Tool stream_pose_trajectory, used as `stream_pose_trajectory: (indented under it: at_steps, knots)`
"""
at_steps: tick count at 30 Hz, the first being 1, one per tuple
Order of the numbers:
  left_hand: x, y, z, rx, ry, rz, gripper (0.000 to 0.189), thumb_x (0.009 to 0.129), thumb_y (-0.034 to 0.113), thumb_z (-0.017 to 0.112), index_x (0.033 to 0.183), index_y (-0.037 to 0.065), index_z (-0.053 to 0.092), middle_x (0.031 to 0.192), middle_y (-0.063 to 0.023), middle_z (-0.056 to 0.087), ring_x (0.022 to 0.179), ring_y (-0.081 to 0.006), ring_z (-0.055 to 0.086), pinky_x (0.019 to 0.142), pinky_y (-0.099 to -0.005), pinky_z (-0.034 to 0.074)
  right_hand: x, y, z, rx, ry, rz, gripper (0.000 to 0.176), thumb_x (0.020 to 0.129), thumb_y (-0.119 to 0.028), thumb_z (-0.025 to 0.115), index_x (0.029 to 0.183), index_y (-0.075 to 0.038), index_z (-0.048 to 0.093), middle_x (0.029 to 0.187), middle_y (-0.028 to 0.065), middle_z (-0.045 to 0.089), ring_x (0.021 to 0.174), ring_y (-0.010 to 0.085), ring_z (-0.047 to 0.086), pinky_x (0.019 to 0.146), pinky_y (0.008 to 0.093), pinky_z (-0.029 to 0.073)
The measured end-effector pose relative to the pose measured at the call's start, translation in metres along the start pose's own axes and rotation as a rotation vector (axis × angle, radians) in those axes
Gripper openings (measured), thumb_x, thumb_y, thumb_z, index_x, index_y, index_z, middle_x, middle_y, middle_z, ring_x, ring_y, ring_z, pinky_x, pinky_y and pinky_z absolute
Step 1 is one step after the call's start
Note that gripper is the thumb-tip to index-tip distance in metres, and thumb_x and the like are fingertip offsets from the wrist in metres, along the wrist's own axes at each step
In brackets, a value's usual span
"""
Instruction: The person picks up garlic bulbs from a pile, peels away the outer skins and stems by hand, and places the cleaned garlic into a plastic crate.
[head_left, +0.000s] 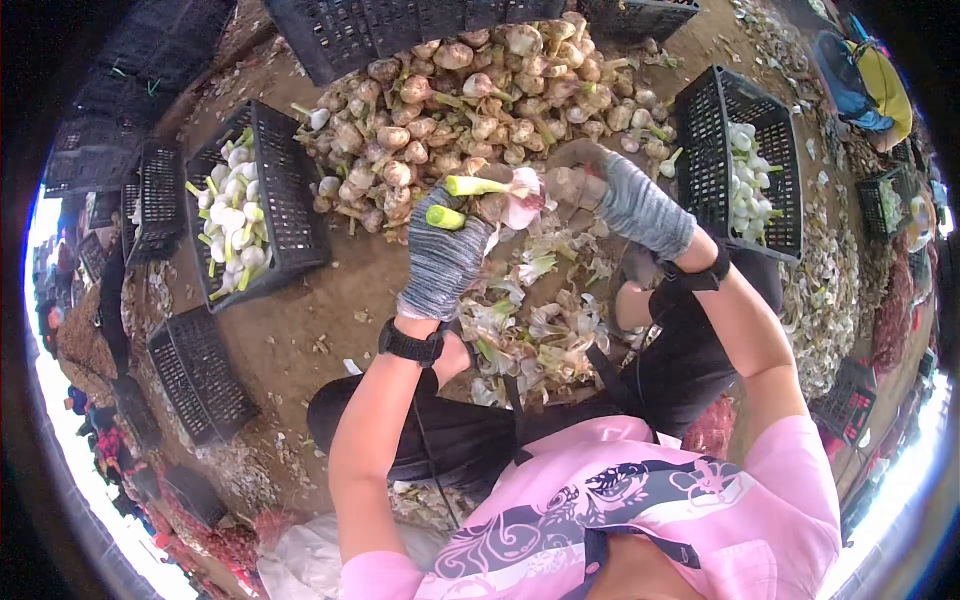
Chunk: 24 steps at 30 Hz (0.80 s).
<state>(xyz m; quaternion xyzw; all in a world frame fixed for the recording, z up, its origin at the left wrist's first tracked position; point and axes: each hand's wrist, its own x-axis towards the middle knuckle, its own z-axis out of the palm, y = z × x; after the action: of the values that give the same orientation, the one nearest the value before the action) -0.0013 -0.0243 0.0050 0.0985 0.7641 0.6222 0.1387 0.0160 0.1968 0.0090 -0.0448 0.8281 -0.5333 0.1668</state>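
My left hand point(448, 255), in a grey knit glove, is closed around garlic. A pinkish-white garlic bulb point(522, 200) with a cut green stem sticks out between its thumb and fingers, and a second cut green stem point(445, 217) shows against the palm side. My right hand point(640, 205), gloved the same way, is just right of the bulb; its dirt-stained fingertips are blurred by motion, and I cannot tell whether they hold anything. Just beyond both hands rises a heap of unpeeled, soil-brown garlic point(430, 125). Peeled-off skins point(550, 325) litter the ground below the hands.
Black crates of clean white garlic stand at the left point(290, 200) and right point(705, 150). Another black crate point(410, 35) is beyond the heap, and one more point(203, 375) lies at lower left. A yellow and blue bundle point(875, 85) is at far right.
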Motion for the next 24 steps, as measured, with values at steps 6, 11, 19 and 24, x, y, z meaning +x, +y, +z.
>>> stream_pose_trajectory:
  at_steps: [6,11,19,24]
  knots:
    - [-0.002,0.003,0.008,-0.037,-0.027,0.074,0.018,0.079,0.011,0.062,0.095,0.003,0.059,0.088,-0.0058,0.063,0.078,-0.0132,0.059,0.070,-0.0257,0.047,0.001,-0.005,0.009,0.314,0.020,0.064,0.042,0.079,-0.033,0.064,0.101,-0.001,0.047,0.085,0.0052,0.056,0.067,0.0111,0.061,0.057,0.0220,0.051]
    - [-0.006,0.005,0.005,-0.048,-0.011,0.112,0.021,0.079,0.015,0.064,0.095,0.002,0.060,0.082,-0.0042,0.063,0.071,-0.0104,0.058,0.064,-0.0243,0.047,-0.004,-0.003,0.003,0.310,-0.049,0.003,0.038,0.078,-0.029,0.065,0.098,0.001,0.054,0.082,0.0040,0.058,0.081,0.0083,0.052,0.073,0.0252,0.045]
    - [-0.004,0.012,0.009,0.108,0.071,0.274,0.018,0.079,0.011,0.062,0.094,0.002,0.060,0.086,-0.0067,0.063,0.075,-0.0153,0.059,0.069,-0.0273,0.046,-0.006,-0.015,0.005,0.518,0.027,0.069,0.031,0.081,-0.024,0.061,0.098,0.000,0.052,0.086,0.0054,0.058,0.079,0.0116,0.058,0.069,0.0265,0.049]
    - [-0.006,0.001,0.020,0.178,0.139,0.360,0.016,0.076,0.006,0.061,0.092,0.004,0.062,0.091,-0.0099,0.062,0.083,-0.0232,0.059,0.075,-0.0315,0.046,-0.005,-0.017,0.018,-0.160,0.217,-0.156,0.023,0.078,-0.009,0.059,0.098,-0.002,0.050,0.083,0.0040,0.056,0.074,0.0088,0.057,0.063,0.0239,0.047]
